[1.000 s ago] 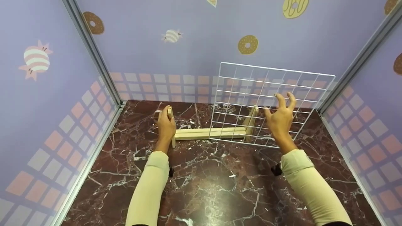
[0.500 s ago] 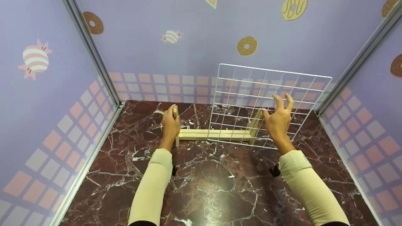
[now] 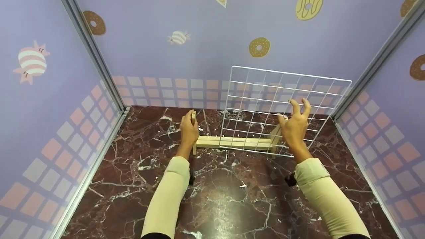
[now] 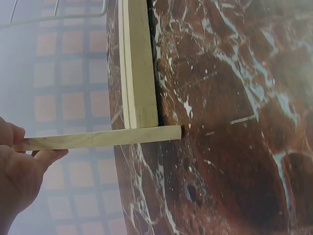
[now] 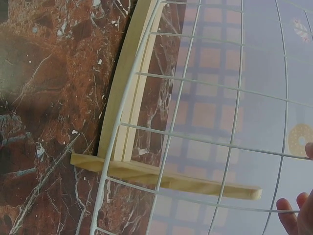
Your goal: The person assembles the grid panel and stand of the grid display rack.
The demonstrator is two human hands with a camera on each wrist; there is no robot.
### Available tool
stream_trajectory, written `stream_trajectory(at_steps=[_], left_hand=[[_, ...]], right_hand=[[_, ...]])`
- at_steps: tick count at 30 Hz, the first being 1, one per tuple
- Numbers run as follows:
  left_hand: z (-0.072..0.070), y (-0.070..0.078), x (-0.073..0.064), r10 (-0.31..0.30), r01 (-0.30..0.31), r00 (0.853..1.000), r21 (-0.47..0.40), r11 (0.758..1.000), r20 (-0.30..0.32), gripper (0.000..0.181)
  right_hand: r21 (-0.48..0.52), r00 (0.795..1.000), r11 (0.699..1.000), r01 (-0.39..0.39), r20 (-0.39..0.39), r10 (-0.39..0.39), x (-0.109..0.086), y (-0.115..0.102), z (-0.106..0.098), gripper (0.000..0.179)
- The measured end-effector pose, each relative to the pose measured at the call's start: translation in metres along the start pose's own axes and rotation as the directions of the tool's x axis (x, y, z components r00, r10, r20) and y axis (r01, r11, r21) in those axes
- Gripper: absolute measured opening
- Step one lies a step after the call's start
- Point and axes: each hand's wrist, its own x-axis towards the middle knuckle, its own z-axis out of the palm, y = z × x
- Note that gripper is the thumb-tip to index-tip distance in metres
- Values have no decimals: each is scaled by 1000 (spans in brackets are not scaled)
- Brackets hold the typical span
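Grid of white wire (image 3: 274, 101) in right fingers (image 3: 295, 108) hangs roughly lengthwise above a U-shaped pale-wood stand (image 3: 209, 142) — left fingers (image 4: 51, 156) pinch its end.

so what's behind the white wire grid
In the head view, the gaps of the white wire grid show part of the wooden stand, marbled surface and patterned wall. What the right hand covers, perhaps including some of the stand, cannot be seen.

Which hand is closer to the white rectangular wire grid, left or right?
Right. The right hand holds the white rectangular wire grid; the left hand is apart from it, off to its left, pinching the pale flat wooden end board.
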Motion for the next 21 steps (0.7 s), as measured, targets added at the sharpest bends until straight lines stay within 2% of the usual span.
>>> stream_trajectory(at_steps=[10, 21], left_hand=[[12, 9, -5, 13, -13, 1000, -3, 1000, -22, 52], [19, 13, -9, 5, -5, 1000, -25, 1000, 3, 53]], right_hand=[[7, 1000, 1000, 8, 3, -8, 1, -3, 1, 57], [14, 1000, 1000, 5, 7, -5, -1, -5, 4, 57]])
